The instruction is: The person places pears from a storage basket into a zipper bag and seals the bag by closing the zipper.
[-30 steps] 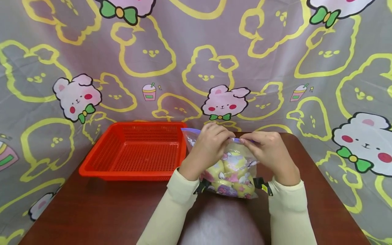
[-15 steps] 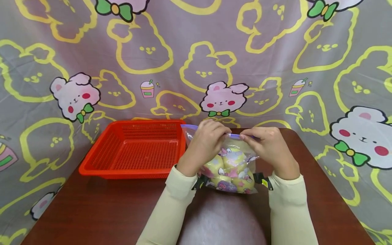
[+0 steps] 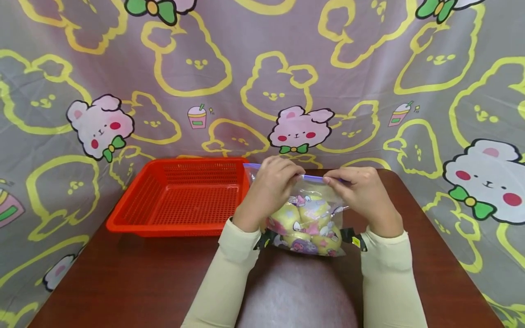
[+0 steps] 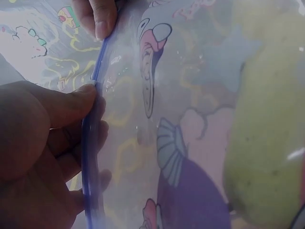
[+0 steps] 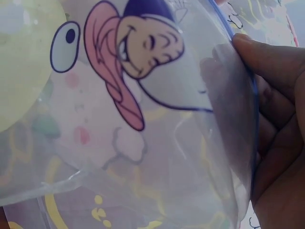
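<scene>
A clear zip bag (image 3: 313, 214) with cartoon prints stands upright on the table in the head view, a purple zip strip (image 3: 313, 178) along its top. Several round yellow things (image 3: 313, 207), fruit-like and speckled, fill its lower part. My left hand (image 3: 268, 189) pinches the strip left of its middle; in the left wrist view the thumb (image 4: 71, 102) lies on the near side, fingers showing through behind. Farther right, my right hand (image 3: 367, 193) pinches the strip too, its thumb (image 5: 267, 57) against the edge in the right wrist view. A short stretch of strip shows between both hands.
A red plastic basket (image 3: 119, 223) with perforated walls stands left of the bag, close to the left hand. The brown table (image 3: 135, 278) ends at a patterned curtain (image 3: 229, 59) behind. A pale rounded surface (image 3: 297, 296) shows at the near middle.
The left hand has slid left along the zip strip, widening the gap between the hands. The right hand has barely shifted along it. The whole view has drifted slightly upward.
</scene>
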The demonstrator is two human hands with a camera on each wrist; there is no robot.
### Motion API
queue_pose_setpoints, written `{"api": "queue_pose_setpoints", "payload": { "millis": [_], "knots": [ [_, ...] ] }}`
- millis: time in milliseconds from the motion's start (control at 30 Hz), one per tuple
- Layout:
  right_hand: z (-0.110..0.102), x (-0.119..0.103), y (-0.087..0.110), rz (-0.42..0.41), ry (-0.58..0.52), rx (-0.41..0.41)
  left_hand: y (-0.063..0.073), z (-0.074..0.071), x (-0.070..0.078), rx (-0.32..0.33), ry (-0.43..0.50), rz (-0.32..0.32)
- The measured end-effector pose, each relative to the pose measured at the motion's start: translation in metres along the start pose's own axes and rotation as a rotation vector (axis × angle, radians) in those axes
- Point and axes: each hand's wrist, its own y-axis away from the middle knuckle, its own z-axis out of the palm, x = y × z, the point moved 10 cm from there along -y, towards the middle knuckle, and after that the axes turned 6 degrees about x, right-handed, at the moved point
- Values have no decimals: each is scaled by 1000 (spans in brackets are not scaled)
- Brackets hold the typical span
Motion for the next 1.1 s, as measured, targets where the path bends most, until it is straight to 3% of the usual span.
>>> {"api": "queue_pose_setpoints", "payload": {
  "millis": [367, 1100],
  "knots": [
    [-1, 0, 0, 9, 18, -9, 0, -5, -3, 17, -2, 4],
    [-2, 2, 2, 18, 18, 0, 4, -7, -9, -12, -38, -28]
  ]
}}
